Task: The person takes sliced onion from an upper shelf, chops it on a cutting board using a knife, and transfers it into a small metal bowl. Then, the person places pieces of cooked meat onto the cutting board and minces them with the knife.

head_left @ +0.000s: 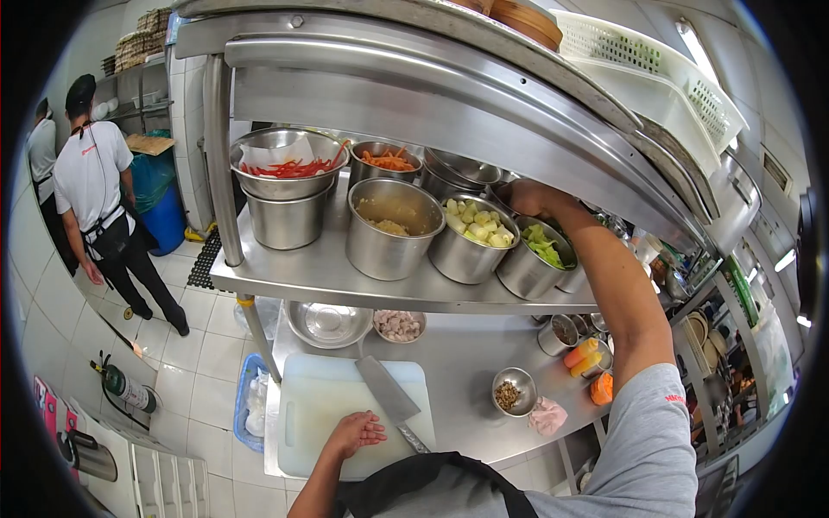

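A: Right hand (528, 198)?

B: Up among the pots at the back of the shelf (345, 296), beneath the overhead steel panel (389, 95). Back of hand in sight, fingertips hidden. Cannot tell how far open, or whether with anything in grip. Just in front and lower: pot of green leaves (522, 278), near the forearm (604, 268).

A: Left hand (356, 434)?

B: Low over the cutting board (315, 388). Palm turned up, fingers loosely apart and slightly curled, nothing in hold. Just beside, to the right: cleaver (387, 390), on the board, blade reaching toward the far edge, handle end hard to make out near the dark apron (440, 483).

A: Lost to view elsewhere?

B: Rearmost pots, cut off by the panel. Clutter at far right, small and warped.

A: Edges, room?

B: Tight on the shelf: pots close together, narrow gap beneath the panel. Freer below: bare counter (471, 354) between board and small bowl of brown bits (526, 388). Left of the board: counter edge close, blue basket (243, 432) beyond, lower down.
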A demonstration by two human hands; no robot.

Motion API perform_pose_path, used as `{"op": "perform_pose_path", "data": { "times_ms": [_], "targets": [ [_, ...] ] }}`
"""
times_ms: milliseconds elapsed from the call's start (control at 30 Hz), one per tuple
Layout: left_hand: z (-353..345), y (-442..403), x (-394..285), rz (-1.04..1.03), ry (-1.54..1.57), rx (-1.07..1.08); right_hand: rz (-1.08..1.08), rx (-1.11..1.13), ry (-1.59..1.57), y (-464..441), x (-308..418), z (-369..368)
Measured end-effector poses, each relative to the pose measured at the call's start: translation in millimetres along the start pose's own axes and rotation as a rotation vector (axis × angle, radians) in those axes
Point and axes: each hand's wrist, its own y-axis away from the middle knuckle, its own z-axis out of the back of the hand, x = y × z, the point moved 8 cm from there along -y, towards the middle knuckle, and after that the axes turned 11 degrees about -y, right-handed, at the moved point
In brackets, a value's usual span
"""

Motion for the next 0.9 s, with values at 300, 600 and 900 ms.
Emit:
{"op": "perform_pose_path", "data": {
  "times_ms": [300, 600, 900],
  "targets": [
    [1.6, -2.3, 1.2, 0.014, -0.007, 0.001, -0.080, 0.008, 0.083, -21.9, -21.2, -4.8],
    [2.2, -5.3, 4.8, 0.027, -0.005, 0.005, -0.042, -0.198, -0.440, -4.5, -40.2, 34.9],
    [2.0, -1.2, 0.7, 0.029, -0.020, -0.005, 0.072, -0.176, -1.464, 19.6, -79.7, 64.2]
  ]
}}
